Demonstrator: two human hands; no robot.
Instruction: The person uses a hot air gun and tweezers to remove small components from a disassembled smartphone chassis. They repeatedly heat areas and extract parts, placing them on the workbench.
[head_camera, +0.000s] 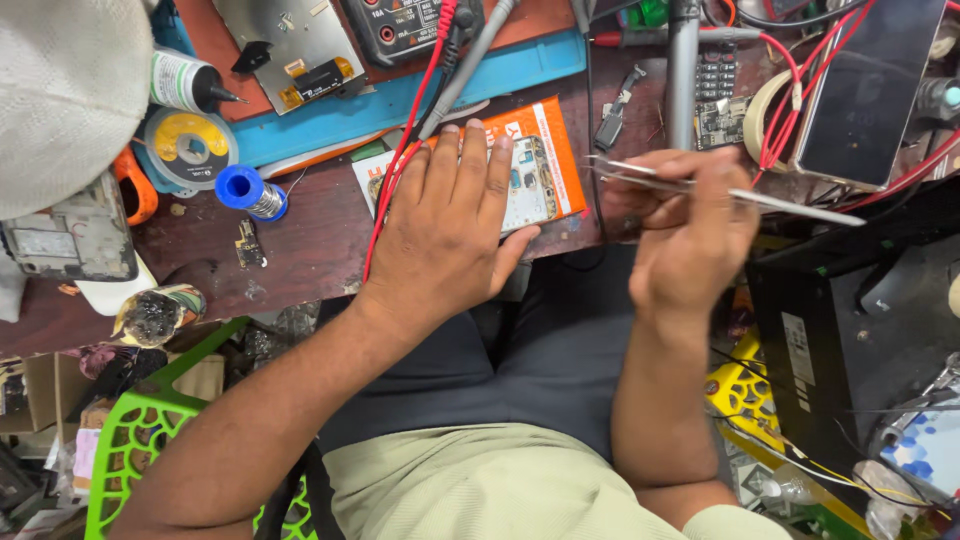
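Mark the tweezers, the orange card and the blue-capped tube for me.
tweezers (790, 205), head view, mid-shaft right of the hand
orange card (558, 150), head view, bare right strip
blue-capped tube (240, 187), head view, blue cap

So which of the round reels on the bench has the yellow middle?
The flat solder reel at the far left, beside the blue-capped spool. The tape roll on the right is plain cream.

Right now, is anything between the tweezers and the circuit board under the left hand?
Nothing visible. The tweezers in the right hand point left toward the circuit board, whose right edge lies uncovered beside the left hand.
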